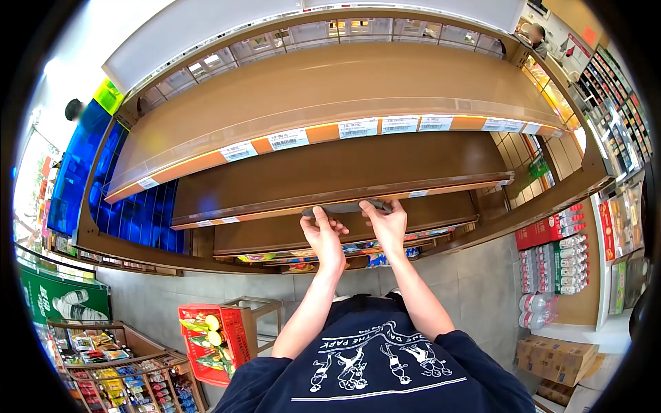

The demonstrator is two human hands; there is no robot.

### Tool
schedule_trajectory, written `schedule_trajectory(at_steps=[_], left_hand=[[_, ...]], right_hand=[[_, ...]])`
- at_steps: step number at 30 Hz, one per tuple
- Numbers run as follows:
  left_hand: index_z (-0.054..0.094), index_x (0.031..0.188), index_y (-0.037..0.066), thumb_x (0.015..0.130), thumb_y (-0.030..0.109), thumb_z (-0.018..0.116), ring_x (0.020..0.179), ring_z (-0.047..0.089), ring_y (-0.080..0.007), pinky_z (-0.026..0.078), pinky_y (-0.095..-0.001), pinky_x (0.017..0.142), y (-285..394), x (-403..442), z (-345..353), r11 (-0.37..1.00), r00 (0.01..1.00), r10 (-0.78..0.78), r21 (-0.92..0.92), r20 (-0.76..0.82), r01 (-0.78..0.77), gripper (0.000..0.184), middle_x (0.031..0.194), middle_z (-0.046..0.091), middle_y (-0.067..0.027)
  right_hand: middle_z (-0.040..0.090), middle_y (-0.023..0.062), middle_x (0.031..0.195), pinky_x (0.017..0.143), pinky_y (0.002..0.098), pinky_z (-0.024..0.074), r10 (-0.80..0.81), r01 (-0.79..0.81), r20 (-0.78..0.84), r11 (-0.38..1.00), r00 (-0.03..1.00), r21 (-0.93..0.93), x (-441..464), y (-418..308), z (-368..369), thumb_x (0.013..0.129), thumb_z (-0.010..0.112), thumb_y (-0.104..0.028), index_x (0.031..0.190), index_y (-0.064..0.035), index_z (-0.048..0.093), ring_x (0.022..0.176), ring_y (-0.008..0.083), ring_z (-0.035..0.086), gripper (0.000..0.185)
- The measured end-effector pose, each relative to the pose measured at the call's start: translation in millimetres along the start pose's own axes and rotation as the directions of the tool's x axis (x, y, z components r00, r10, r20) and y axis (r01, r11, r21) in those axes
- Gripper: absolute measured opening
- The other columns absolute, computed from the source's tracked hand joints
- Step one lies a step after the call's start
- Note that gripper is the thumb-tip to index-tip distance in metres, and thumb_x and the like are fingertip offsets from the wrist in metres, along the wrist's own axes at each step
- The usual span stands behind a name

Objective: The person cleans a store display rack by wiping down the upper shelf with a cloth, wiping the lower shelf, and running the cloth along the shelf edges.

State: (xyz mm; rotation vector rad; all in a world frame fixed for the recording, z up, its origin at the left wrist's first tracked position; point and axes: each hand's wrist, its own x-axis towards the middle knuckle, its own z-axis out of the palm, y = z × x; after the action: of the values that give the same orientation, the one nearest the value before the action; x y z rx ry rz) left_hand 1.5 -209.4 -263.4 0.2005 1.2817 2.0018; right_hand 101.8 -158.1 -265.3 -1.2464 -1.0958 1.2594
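My left hand (322,235) and my right hand (387,226) grip a short dark grey strip (342,207) by its two ends, thumbs on top. It lies level in front of the price-label edge of the middle brown shelf (337,165); whether it touches that edge I cannot tell. What the strip is made of does not show. White price labels (418,194) sit on the shelf edge right of my hands. Above is a wider upper shelf (330,82) with a clear front lip and several barcode price labels (358,129). Colourful packets (303,266) show on the lowest level, partly behind my hands.
A red basket (242,344) of vegetables stands at lower left by a metal-framed stool (258,303). Bottled drink packs (571,265) and cardboard boxes (554,359) are at right. A snack rack (117,327) stands lower left. Other people (536,38) appear at the far edges.
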Motion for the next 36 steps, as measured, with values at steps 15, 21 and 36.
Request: schedule_trajectory(at_steps=[15, 21, 36], left_hand=[[0.039, 0.103, 0.007, 0.099, 0.035, 0.054, 0.056, 0.049, -0.0089, 0.048, -0.0255, 0.048, -7.1, -5.2, 6.9, 1.000, 0.999, -0.019, 0.026, 0.035, 0.018, 0.032, 0.068, 0.046, -0.0007], [0.039, 0.096, 0.009, 0.099, 0.037, 0.054, 0.060, 0.048, -0.0097, 0.048, -0.0266, 0.051, -6.9, -11.9, 13.2, 0.995, 0.998, -0.029, 0.094, 0.054, 0.023, 0.032, 0.069, 0.044, 0.0004], [0.039, 0.096, 0.008, 0.098, 0.037, 0.056, 0.058, 0.049, -0.0094, 0.048, -0.0263, 0.049, -12.5, -16.6, 20.9, 0.992, 0.995, -0.050, 0.119, 0.087, 0.039, 0.034, 0.068, 0.044, 0.0001]], right_hand=[[0.065, 0.0071, 0.069, 0.053, 0.0226, 0.0498, 0.003, -0.002, -0.035, 0.999, 0.999, 0.033, 7.0, -0.6, -14.4, 0.073, 0.086, -0.026, 0.097, 0.0081, 0.058, 0.058, 0.0090, 0.059, 0.051], [0.065, 0.0074, 0.069, 0.052, 0.0225, 0.0500, -0.008, 0.010, -0.053, 0.999, 0.999, 0.034, 12.1, 2.3, -22.7, 0.073, 0.086, -0.025, 0.097, 0.0082, 0.057, 0.059, 0.0090, 0.060, 0.051], [0.066, 0.0064, 0.074, 0.055, 0.0243, 0.0539, 0.011, -0.007, -0.069, 0.999, 0.998, 0.053, 16.5, -7.5, -37.7, 0.073, 0.086, -0.024, 0.096, 0.0058, 0.060, 0.065, 0.0093, 0.062, 0.046]])
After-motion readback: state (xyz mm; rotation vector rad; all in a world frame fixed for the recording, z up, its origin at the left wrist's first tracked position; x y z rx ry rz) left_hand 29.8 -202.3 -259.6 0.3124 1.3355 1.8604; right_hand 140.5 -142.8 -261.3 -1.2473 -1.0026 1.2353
